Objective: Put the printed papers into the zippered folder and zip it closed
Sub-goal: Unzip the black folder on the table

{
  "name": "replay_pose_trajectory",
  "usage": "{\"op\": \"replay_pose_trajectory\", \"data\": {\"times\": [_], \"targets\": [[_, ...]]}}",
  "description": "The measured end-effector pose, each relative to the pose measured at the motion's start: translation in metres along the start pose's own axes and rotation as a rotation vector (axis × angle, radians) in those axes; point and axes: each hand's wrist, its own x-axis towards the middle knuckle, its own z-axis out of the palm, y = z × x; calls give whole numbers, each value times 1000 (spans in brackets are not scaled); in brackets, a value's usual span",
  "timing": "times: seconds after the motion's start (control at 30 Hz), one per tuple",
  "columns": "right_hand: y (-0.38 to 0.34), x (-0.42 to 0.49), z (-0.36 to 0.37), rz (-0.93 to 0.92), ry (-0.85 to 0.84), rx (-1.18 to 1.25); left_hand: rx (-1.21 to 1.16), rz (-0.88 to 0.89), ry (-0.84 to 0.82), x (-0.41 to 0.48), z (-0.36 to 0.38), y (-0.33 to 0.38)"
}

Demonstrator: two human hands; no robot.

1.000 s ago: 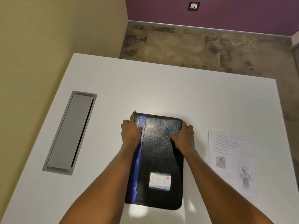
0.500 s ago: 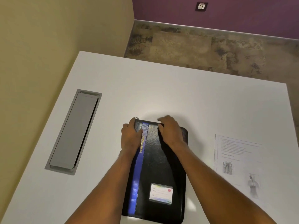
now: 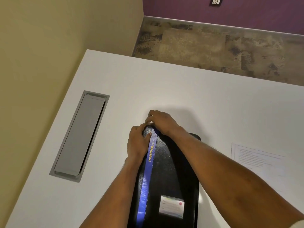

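- Folder [image 3: 167, 170]: black, zip-type, lay flat & closed on white table [image 3: 197, 96], long side running away from the person, near end cut off by the frame edge.
- Blue strip [image 3: 148, 175] ran down its L side w/ gold "PORTFOLIO" lettering; clear label pocket [image 3: 171, 206] sat on the cover, near R corner.
- L hand [image 3: 137, 145]: gripped the folder's L edge near the far corner, fingers curled over the side, thumb lying on the cover.
- R hand [image 3: 162, 122]: reached across to the same far L corner, fingers curled, thumb & forefinger pinched together right at the folder's edge. What sat btwn them was too small to tell.
- Both hands were touching or nearly so at that corner; R forearm crossed over the cover.
- Paper [image 3: 256, 162]: printed sheet lay flat on the table, R of the folder, apart from it, outside it.
- Grey hatch [image 3: 79, 135] was set into the tabletop, well L of the folder, lid shut.
- Beyond the table: mottled brown floor [image 3: 213, 50], purple wall [image 3: 246, 12] w/ a socket [image 3: 215, 1], beige wall [image 3: 49, 46] on the L.
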Motion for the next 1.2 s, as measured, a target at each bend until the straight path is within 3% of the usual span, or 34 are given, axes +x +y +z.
{"op": "replay_pose_trajectory", "data": {"times": [0.23,0.57,0.8,1.0,1.2], "targets": [[6,2,-6,-69,25,-40,-11,-1,21,0,-2,3],[30,-16,2,-218,89,-225,170,18,-44,15,-4,0],[46,-35,1,-173,96,-248,190,25,-78,15,-1,12],[43,-41,3,-119,123,-211,127,144,-185,37,0,26],[59,-51,-2,-145,122,-251,51,57,-156,48,-6,25]]}}
